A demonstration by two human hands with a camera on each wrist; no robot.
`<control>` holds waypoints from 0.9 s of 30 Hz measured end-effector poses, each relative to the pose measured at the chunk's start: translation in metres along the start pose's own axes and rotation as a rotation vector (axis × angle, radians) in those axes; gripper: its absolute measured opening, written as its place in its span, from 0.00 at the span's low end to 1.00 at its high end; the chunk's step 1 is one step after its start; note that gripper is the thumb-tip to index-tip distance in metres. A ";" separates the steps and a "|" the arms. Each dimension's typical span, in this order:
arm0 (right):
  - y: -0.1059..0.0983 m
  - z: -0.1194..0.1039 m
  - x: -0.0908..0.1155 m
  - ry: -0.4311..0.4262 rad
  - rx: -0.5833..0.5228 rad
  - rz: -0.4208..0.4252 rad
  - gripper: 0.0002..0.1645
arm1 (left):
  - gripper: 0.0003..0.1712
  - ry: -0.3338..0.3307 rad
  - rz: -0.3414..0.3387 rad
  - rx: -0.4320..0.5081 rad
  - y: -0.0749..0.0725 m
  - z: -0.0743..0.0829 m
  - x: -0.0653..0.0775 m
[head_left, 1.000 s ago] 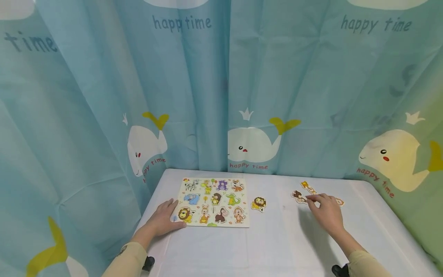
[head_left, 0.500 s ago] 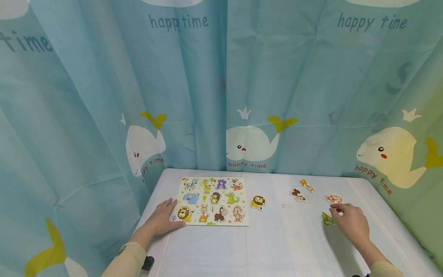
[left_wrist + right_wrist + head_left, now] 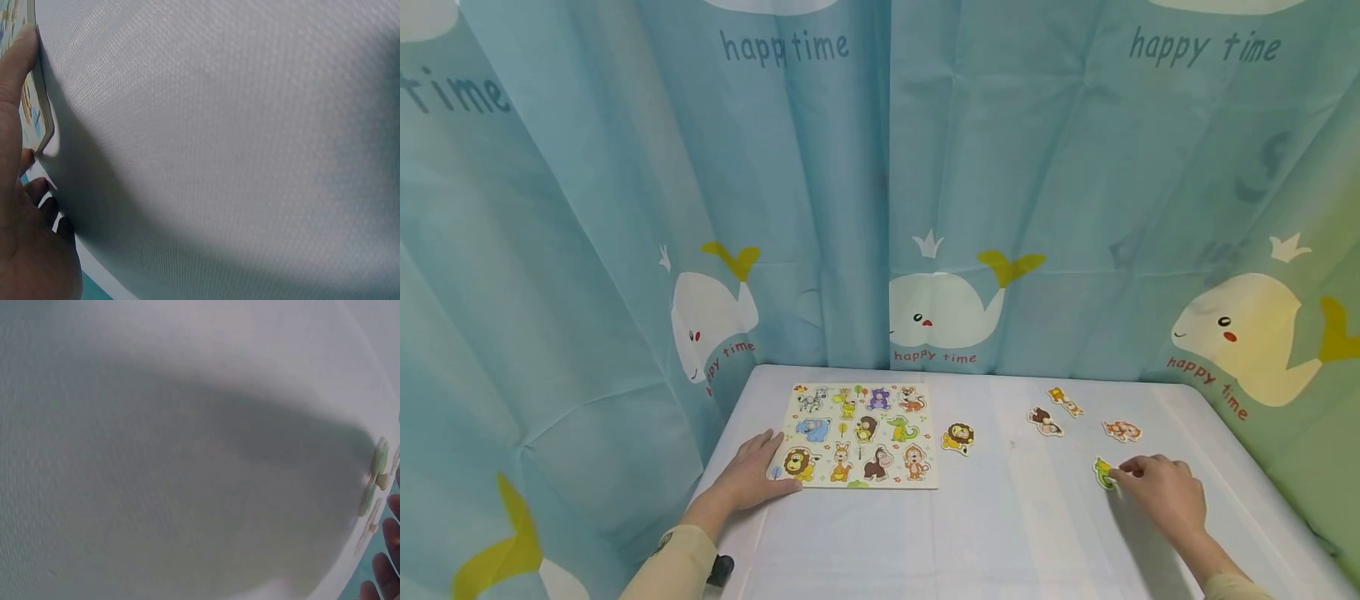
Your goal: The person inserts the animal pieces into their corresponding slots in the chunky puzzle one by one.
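In the head view, my left hand (image 3: 747,473) rests at the near left corner of the animal puzzle board (image 3: 925,481), thumb along the front edge and fingers spread by the left side. The left wrist view has the thumb (image 3: 17,62) lying on the board's rim (image 3: 45,119). At the right, my right hand (image 3: 1161,493) pinches the green crocodile puzzle piece (image 3: 1103,472) between thumb and forefinger, low at the table. Its knob shows at the edge of the right wrist view, where the crocodile piece (image 3: 380,456) appears beside the fingers (image 3: 392,534).
A lion piece (image 3: 958,438) lies just right of the board. Farther right are a brown gorilla piece (image 3: 1043,422), an orange-yellow piece (image 3: 1064,402) and a monkey piece (image 3: 1122,430). A curtain (image 3: 820,208) hangs behind the white table (image 3: 1000,533).
My right hand has left the gorilla piece and moved right and nearer, to the crocodile piece, where its fingertips now close. The left hand stays at the board.
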State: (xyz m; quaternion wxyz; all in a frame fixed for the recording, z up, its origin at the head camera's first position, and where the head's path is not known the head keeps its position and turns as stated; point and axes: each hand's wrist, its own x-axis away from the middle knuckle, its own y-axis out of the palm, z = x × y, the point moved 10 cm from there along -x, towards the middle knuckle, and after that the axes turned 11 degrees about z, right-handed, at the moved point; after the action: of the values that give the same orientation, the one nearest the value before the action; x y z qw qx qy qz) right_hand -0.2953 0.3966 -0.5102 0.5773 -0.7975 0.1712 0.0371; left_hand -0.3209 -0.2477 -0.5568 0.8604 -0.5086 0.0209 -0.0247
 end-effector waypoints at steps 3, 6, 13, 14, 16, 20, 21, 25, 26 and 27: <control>0.004 0.003 0.001 0.029 0.004 -0.015 0.17 | 0.64 0.000 -0.002 0.003 0.000 0.000 0.000; 0.006 0.005 0.002 0.035 0.009 -0.022 0.18 | 0.64 -0.002 -0.004 0.001 0.001 0.000 0.000; 0.011 0.007 0.001 0.054 0.019 -0.027 0.17 | 0.64 -0.011 -0.008 0.007 -0.001 0.000 0.001; 0.011 0.007 0.001 0.053 0.023 -0.028 0.17 | 0.64 -0.009 -0.008 0.007 0.000 0.000 0.001; 0.012 0.008 0.000 0.052 0.025 -0.036 0.18 | 0.64 -0.006 -0.009 0.004 0.000 0.000 0.001; 0.012 0.007 -0.001 0.052 0.035 -0.033 0.17 | 0.64 -0.014 -0.017 -0.001 0.002 -0.002 0.000; 0.013 0.007 -0.001 0.050 0.038 -0.032 0.18 | 0.64 -0.012 -0.016 -0.001 0.002 -0.003 0.000; 0.013 0.006 -0.001 0.051 0.049 -0.029 0.18 | 0.64 -0.008 -0.008 0.007 0.002 -0.003 0.000; 0.013 0.006 -0.001 0.048 0.053 -0.025 0.18 | 0.64 -0.008 -0.007 0.007 0.002 -0.003 0.000; 0.013 0.006 -0.001 0.046 0.055 -0.023 0.18 | 0.64 -0.006 -0.007 0.006 0.002 -0.003 0.000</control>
State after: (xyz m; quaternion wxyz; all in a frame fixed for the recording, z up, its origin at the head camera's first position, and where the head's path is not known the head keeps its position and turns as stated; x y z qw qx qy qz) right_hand -0.3001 0.3984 -0.5239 0.5955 -0.7838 0.1761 0.0073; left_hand -0.3209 -0.2495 -0.5603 0.8618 -0.5062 0.0164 -0.0260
